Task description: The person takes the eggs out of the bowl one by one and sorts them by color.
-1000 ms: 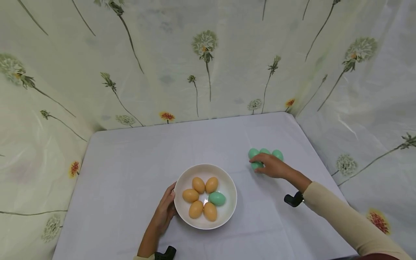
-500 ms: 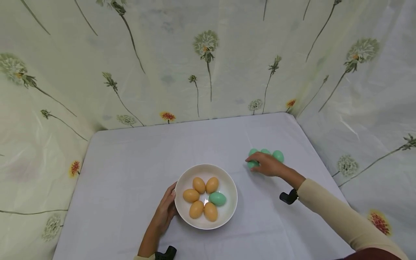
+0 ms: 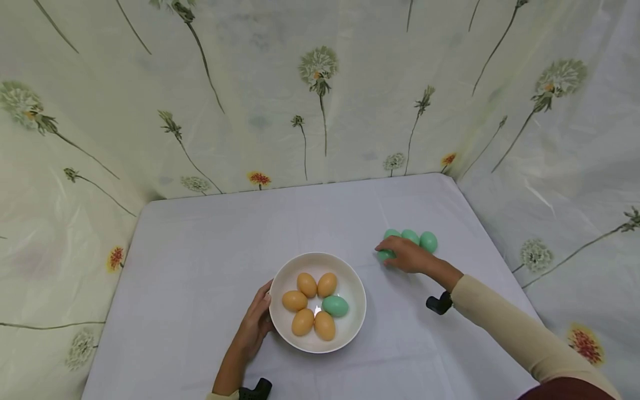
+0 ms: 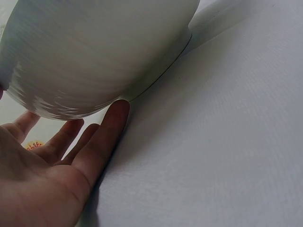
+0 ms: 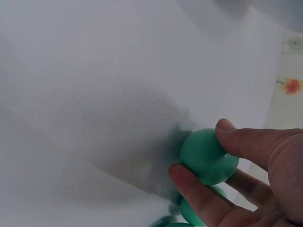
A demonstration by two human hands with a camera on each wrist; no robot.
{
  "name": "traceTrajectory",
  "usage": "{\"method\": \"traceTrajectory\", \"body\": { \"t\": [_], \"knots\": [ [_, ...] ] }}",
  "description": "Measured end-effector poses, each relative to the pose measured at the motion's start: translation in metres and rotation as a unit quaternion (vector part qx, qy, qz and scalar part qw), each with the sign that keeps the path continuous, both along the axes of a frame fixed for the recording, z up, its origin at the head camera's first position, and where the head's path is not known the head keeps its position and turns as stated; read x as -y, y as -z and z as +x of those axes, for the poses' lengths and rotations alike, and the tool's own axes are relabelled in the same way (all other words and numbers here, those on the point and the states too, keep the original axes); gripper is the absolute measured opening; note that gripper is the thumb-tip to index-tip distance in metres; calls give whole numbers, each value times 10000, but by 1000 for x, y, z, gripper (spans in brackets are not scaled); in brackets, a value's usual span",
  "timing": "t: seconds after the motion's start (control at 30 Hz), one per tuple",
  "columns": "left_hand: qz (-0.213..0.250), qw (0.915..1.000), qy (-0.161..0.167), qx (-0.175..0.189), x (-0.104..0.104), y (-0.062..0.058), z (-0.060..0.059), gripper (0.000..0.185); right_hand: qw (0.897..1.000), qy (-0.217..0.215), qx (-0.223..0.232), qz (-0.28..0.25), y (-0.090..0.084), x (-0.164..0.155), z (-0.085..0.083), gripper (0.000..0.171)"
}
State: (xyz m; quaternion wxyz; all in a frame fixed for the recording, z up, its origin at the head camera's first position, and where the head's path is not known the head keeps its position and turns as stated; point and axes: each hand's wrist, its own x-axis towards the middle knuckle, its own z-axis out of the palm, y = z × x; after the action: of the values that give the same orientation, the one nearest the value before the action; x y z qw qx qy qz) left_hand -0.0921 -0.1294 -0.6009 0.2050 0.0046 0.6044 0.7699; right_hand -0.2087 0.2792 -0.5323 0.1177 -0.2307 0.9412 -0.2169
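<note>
— At right hand point(image 3: 407, 256): pinching one green egg point(image 5: 208, 156) between thumb and fingertip point(image 5: 182, 176), just off or barely on the bench point(image 3: 210, 244); hard to tell which. Sitting at the near edge of a small cluster of three more green eggs point(image 3: 420, 240), right of the bowl.

— And left hand point(image 3: 256, 325)?

— Relaxed, fingers straight, laid flat against the outer wall of the white bowl point(image 3: 350, 289), touching its lower curve in the left wrist view. Holding nothing, only steadying.

— Feel of the egg?

— Probably light and rigid: matte, even colour, smooth rounded shell, likely plastic. Slick and curved, so apt to squirt out of a tip pinch; best taken across the widest middle, as now. Likely to roll if set down carelessly.

— Inside the bowl?

— Five tan eggs point(image 3: 306, 284) and one green egg point(image 3: 334, 305), packed close, touching. Glossy, probably ceramic, so heavier and stiffer than its contents.

— Further out?

— Pale, finely woven cloth over the bench, slightly wrinkled. Beyond, a thin curtain point(image 3: 320, 83) printed with dandelions on three sides.
</note>
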Motion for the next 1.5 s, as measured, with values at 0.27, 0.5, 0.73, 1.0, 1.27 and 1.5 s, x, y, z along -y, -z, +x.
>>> {"method": "traceTrajectory", "body": {
  "t": [0.27, 0.5, 0.73, 1.0, 1.27, 1.5],
  "knots": [
    [-26, 10000, -10, -2, 0, -1, 0, 53, 10000, -27, -28, 49, 2, 1, -1, 37],
    [-31, 10000, 6, 1, 1, -2, 0, 54, 9999, 50, 54, 131, 2, 1, -3, 38],
    [-12, 10000, 29, -29, 0, -2, 0, 55, 9997, -21, 144, 213, -4, 0, -1, 40],
    [-7, 10000, -14, 11, 1, 0, 0, 55, 9997, 38, 42, 243, -28, 0, 4, 44],
    [-63, 10000, -6, -32, 1, 0, 0, 53, 9999, -129, 37, 10, -60, 12, 10, 44],
    [-34, 10000, -7, -8, 0, 0, 0, 52, 9981, -604, 93, -109, -84, 38, 20, 45]
  ]
}}
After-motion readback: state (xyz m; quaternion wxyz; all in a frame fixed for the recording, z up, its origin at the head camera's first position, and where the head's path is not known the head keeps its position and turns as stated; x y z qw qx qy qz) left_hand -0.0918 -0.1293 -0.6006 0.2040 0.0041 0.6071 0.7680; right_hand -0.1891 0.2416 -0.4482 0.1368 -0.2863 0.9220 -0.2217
